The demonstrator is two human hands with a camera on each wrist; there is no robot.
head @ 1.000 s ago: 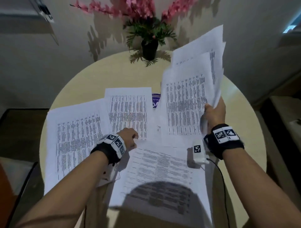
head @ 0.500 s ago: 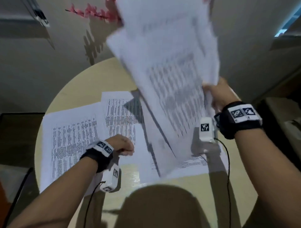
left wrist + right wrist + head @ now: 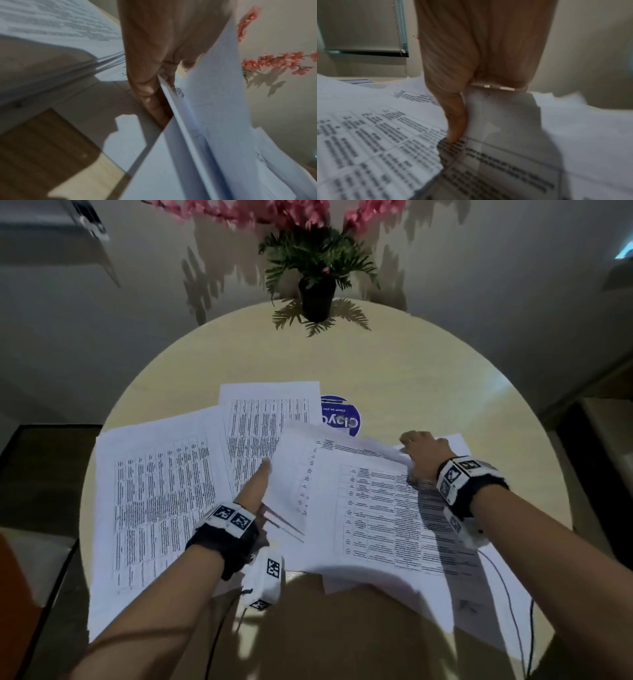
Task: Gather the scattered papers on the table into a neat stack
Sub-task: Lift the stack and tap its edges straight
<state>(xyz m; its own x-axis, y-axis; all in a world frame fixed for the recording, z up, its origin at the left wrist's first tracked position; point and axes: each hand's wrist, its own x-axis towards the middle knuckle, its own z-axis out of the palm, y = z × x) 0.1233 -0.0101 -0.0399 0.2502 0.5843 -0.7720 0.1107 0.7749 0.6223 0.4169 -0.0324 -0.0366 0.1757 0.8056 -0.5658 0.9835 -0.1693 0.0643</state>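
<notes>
A loose bundle of printed sheets [image 3: 376,508] lies tilted over the near right part of the round table [image 3: 411,378]. My left hand [image 3: 263,475] pinches the bundle's left edge, thumb on top; the left wrist view shows the sheet edges [image 3: 180,121] between thumb and fingers. My right hand [image 3: 419,448] grips the bundle's far right edge, and in the right wrist view its thumb [image 3: 455,121] presses on the top sheet [image 3: 385,142]. Two more printed sheets lie flat to the left: a large one [image 3: 154,501] and one further back [image 3: 267,419].
A potted plant with pink flowers [image 3: 317,292] stands at the table's far edge. A round blue sticker [image 3: 342,416] shows beside the back sheet. Cables run from both wrist cameras over the near edge. A dark low surface [image 3: 41,467] lies left of the table.
My right hand has brought the raised bundle down flat over the sheets at the near right. My left hand has left the middle sheet and taken the bundle's left edge.
</notes>
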